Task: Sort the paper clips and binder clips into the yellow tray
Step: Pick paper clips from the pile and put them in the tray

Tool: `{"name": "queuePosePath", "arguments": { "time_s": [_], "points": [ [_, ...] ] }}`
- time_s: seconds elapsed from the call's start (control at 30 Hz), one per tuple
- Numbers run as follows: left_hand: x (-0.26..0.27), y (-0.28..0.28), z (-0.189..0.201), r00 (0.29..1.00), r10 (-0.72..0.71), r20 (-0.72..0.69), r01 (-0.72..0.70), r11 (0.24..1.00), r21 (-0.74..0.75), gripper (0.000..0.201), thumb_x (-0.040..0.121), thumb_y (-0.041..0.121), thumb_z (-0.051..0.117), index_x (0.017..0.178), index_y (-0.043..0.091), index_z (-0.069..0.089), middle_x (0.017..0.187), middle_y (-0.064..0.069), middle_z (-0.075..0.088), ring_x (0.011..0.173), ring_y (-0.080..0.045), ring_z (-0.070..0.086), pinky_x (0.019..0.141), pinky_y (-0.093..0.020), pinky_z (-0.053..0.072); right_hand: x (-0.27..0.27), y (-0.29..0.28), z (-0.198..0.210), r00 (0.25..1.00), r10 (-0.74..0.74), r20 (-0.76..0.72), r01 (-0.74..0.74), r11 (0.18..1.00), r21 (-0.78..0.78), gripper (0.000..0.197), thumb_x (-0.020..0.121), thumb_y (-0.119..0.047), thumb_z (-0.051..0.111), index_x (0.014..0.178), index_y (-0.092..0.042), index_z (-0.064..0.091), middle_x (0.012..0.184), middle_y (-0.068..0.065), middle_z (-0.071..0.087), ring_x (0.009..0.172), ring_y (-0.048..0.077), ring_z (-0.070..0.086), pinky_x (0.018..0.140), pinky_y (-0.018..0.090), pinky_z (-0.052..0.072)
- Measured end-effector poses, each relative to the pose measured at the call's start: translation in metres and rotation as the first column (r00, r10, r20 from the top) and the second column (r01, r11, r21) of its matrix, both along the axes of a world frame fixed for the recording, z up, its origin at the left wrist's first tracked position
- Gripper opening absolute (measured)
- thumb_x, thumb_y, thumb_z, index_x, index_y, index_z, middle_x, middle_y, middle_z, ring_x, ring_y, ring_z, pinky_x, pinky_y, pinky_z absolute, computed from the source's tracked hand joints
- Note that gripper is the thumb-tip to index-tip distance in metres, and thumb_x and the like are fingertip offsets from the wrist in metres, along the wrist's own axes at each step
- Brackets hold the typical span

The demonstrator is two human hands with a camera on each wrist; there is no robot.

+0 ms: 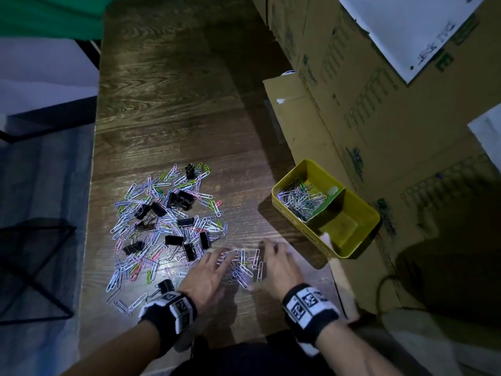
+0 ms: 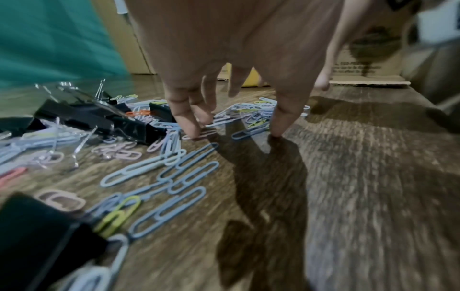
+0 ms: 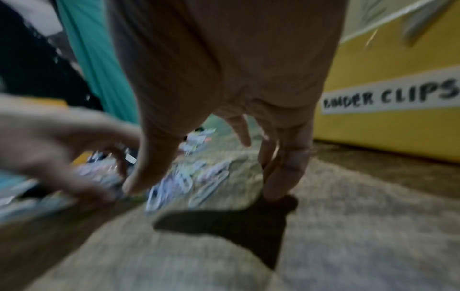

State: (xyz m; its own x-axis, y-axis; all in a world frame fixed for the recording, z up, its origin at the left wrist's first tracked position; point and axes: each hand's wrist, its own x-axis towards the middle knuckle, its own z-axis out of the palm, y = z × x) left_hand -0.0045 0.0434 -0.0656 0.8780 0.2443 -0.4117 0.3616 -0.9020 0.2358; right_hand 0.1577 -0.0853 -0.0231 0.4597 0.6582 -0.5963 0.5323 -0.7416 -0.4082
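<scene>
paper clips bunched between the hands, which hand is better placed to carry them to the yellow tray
Right. The right hand lies between the small bunch of paper clips and the yellow tray; the left hand sits on the far side.

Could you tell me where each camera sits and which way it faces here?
Head: looks down at the table, clip pile, yellow tray; both hands and wristbands show.
Left wrist: looks along the left hand at paper clips.
Right wrist: looks along the right hand; tray wall at right.
All share the clips between the hands.
</scene>
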Motion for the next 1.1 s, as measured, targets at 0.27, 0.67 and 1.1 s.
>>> {"name": "queuePosePath", "arguments": {
  "time_s": [0.27, 0.67, 1.1],
  "points": [
    [0.043, -0.015, -0.007, 0.98, 0.195, 0.025, -0.193, 0.979, -0.065, 0.07, 0.07, 0.016, 0.055, 0.138, 0.015, 0.037, 0.136, -0.012, 0.04, 0.117, -0.034, 0.04, 0.103, -0.041, 0.035, -0.039, 0.018, -0.017, 0.917, 0.291, 0.274, -0.263, 0.956, -0.133, 0.08, 0.081, -0.036, 0.068, 0.138, 0.005, 0.028, 0.135, 0.021, 0.039, 0.116, 0.034, 0.042, 0.098, 0.042, 0.039],
    [0.039, 0.002, -0.004, 0.984, 0.099, 0.147, -0.066, 0.974, -0.215, 0.025, 0.079, 0.016, 0.052, 0.094, 0.012, 0.072, 0.089, -0.009, 0.07, 0.079, -0.024, 0.068, 0.068, -0.025, 0.054, -0.014, 0.011, -0.024, 0.994, 0.076, -0.082, -0.076, 0.997, 0.01, 0.03, 0.094, -0.015, 0.052, 0.122, -0.004, 0.057, 0.124, 0.017, 0.057, 0.115, 0.032, 0.053, 0.093, 0.036, 0.043],
    [0.054, 0.016, 0.007, 0.982, -0.137, -0.128, 0.139, 0.99, 0.009, 0.031, 0.092, 0.013, 0.049, 0.123, 0.014, 0.053, 0.123, -0.009, 0.058, 0.106, -0.026, 0.058, 0.083, -0.037, 0.051, 0.008, 0.013, -0.035, 0.911, -0.299, -0.284, 0.318, 0.948, 0.024, 0.058, 0.068, -0.032, 0.083, 0.12, -0.014, 0.064, 0.118, 0.009, 0.067, 0.102, 0.018, 0.065, 0.085, 0.022, 0.048]
  ]
}}
